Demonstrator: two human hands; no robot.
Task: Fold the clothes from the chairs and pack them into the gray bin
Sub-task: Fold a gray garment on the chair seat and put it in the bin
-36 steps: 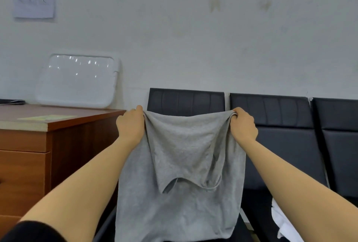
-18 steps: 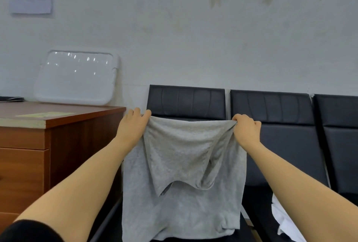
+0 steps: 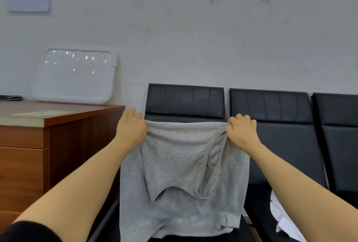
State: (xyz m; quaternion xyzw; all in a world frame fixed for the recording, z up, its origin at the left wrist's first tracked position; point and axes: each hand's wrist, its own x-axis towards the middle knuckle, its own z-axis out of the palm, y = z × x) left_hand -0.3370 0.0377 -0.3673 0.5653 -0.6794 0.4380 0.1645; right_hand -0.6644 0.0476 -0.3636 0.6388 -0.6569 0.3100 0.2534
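Over on the far left there's a wooden desk [image 3: 58, 121] with a white lid [image 3: 74, 76] propped against the wall, nothing to do with me right now. Then comes my left hand [image 3: 132, 128], fingers curled round the top left corner of the gray shirt [image 3: 180, 164], pinching the cloth tight. The shirt hangs in front of the first black chair [image 3: 185, 101], stretched flat between both hands, with its upper part draped over the front and the bottom hem brushing or close to the seat. My right hand [image 3: 241, 132] grips the top right corner the same way, knuckles up.

For a neat fold I think the trick is keeping both corners level and the top edge taut, so the cloth drops straight with no twist. The hanging flap in the middle looks a bit lopsided, so I'd give it a gentle shake before laying it down.

Further right, a white garment [image 3: 280, 216] sits on the next seat, waiting its turn. Can't see the gray bin anywhere here.
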